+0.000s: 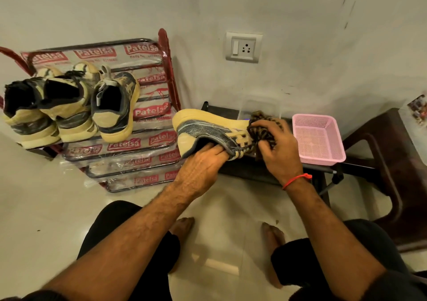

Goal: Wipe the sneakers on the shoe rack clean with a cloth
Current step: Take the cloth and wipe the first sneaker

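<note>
Red "Patelsa" labels cover the shoe rack [120,142]. Left hand [203,162] grips a sneaker [208,127]; right hand [279,148] squeezes the cloth [261,127].

I see a pale wall [300,23] with a switch-and-socket plate [243,47], glossy cream floor tiles [46,208], and a dark brown plastic chair [392,162].

Landmark: pink plastic mesh basket [318,139], sitting on a low dark bench [254,171]. Up and left of the basket, white wall plate with switch and socket [244,47] on a pale wall [323,35]; a few dark scuffs on the wall above the basket. Clear plastic container [260,106] just left of the basket, against the wall. Dark brown plastic chair [388,162] right of the basket. Glossy cream tiled floor [46,208] below and left of the basket.
</note>
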A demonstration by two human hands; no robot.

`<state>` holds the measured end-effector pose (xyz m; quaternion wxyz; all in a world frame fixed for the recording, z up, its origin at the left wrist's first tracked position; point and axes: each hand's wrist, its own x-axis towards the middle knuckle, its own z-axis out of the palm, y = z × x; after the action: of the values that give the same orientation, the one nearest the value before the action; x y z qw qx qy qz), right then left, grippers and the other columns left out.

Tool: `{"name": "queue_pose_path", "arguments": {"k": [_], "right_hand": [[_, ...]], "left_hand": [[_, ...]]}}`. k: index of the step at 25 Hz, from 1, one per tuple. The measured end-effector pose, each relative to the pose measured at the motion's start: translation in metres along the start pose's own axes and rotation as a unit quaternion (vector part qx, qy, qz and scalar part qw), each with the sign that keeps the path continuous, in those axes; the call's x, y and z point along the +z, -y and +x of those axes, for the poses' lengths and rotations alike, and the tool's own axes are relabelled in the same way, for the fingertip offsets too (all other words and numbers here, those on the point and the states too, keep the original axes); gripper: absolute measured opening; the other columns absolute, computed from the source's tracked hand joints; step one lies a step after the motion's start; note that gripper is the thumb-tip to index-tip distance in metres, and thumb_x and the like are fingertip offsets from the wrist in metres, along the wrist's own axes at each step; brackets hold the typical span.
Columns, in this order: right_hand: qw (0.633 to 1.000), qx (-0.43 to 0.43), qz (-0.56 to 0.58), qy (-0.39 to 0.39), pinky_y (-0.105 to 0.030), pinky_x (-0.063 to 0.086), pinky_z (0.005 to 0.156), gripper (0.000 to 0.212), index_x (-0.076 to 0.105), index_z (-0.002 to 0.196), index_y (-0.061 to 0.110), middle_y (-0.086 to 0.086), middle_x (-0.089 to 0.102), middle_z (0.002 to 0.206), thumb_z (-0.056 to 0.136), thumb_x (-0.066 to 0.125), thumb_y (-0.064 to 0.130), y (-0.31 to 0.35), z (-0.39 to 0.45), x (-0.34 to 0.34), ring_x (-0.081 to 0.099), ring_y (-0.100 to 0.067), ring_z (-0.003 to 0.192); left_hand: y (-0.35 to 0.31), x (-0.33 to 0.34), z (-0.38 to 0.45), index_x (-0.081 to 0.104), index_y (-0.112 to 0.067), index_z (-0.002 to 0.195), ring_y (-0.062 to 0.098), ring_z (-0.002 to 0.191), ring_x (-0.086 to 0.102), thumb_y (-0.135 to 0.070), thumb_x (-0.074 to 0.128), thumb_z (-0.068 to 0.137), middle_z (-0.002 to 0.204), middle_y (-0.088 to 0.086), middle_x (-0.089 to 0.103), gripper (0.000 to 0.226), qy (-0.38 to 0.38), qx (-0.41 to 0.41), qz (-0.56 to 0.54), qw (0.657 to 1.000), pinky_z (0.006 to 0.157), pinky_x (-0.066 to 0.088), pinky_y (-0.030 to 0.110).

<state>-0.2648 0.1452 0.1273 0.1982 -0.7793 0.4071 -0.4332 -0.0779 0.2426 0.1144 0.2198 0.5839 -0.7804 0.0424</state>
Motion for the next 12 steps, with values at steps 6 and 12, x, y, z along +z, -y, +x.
{"name": "queue_pose_path", "arguments": {"k": [6, 12], "right_hand": [[0.999, -0.01, 0.012, 0.033, -0.034, 0.049, 0.098, 0.048, 0.066, 0.116, 0.02, -0.002, 0.055, 0.119, 0.076, 0.057, -0.006, -0.003, -0.007, 0.008, 0.055, -0.016, 0.109], [0.994, 0.016, 0.066, 0.089, -0.029, 0.05, 0.099, 0.048, 0.065, 0.119, 0.023, 0.008, 0.056, 0.117, 0.08, 0.058, -0.004, 0.008, -0.017, 0.016, 0.055, -0.006, 0.112]], "left_hand": [[-0.011, -0.007, 0.017, 0.05, -0.017, 0.145, 0.003, 0.118, 0.062, 0.008, 0.057, 0.094, 0.129, -0.006, 0.066, 0.057, -0.036, -0.295, -0.404, 0.865, 0.102, 0.052, 0.024], [-0.008, -0.009, 0.014, 0.066, -0.018, 0.13, 0.011, 0.099, 0.073, -0.026, 0.075, 0.091, 0.108, -0.004, 0.075, 0.04, -0.081, -0.413, -0.451, 0.787, 0.087, 0.061, 0.036]]}}
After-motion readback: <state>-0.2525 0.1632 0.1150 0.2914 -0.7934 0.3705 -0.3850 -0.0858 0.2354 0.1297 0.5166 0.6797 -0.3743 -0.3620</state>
